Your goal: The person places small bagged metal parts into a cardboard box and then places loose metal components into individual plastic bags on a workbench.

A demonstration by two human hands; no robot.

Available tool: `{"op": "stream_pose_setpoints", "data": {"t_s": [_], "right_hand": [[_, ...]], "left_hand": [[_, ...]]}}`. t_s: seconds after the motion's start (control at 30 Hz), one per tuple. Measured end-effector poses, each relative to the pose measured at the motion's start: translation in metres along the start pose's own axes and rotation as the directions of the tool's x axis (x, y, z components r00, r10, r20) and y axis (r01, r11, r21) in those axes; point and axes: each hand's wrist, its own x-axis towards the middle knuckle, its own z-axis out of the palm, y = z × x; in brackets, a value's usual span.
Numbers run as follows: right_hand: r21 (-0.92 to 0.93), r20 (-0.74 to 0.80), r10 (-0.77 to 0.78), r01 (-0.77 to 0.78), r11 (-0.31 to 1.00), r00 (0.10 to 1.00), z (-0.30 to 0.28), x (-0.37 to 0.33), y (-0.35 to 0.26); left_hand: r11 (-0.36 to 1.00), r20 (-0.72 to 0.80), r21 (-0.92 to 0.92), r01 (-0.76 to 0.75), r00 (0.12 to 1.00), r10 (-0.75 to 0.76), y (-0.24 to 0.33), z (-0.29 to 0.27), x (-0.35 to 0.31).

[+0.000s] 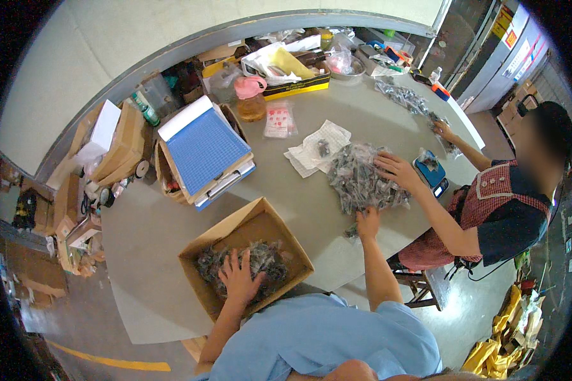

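My left hand (pixel 240 278) is inside an open cardboard box (pixel 200 240), its fingers spread over small clear plastic bags with dark contents (pixel 270 259). At the near edge of a large heap of similar bags (pixel 356 181) is my right hand (pixel 367 223), fingers curled in against it. What those fingers hold is too small to make out. Beside them lies a small bag with dark contents (pixel 351 232). A co-worker's hand (pixel 395 170) rests on the heap's right side; the co-worker's other hand (pixel 445 131) touches more bags farther back.
A blue digital scale (pixel 437 184) stands right of the heap, carrying a small bag. White paper sheets (pixel 308 155) lie behind it. A box topped with clipboards (pixel 206 149), a pink-lidded jar (pixel 251 105) and a yellow-black carton (pixel 299 89) stand farther back. The co-worker sits at right.
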Motion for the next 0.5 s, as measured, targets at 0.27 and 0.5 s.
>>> {"op": "stream_pose_setpoints", "data": {"t_s": [0.27,0.5], "right_hand": [[0.595,0.444,0.284,-0.517,0.615,0.85,-0.065,-0.036,-0.051],[0.871,0.454,-0.557,-0.215,0.442,0.696,-0.082,-0.09,-0.169]], "left_hand": [[0.859,-0.316,-0.351,-0.373,0.911,0.266,0.019,-0.029,0.004],[-0.457,0.176,-0.791,0.407,0.867,0.467,0.096,-0.056,0.003]]}}
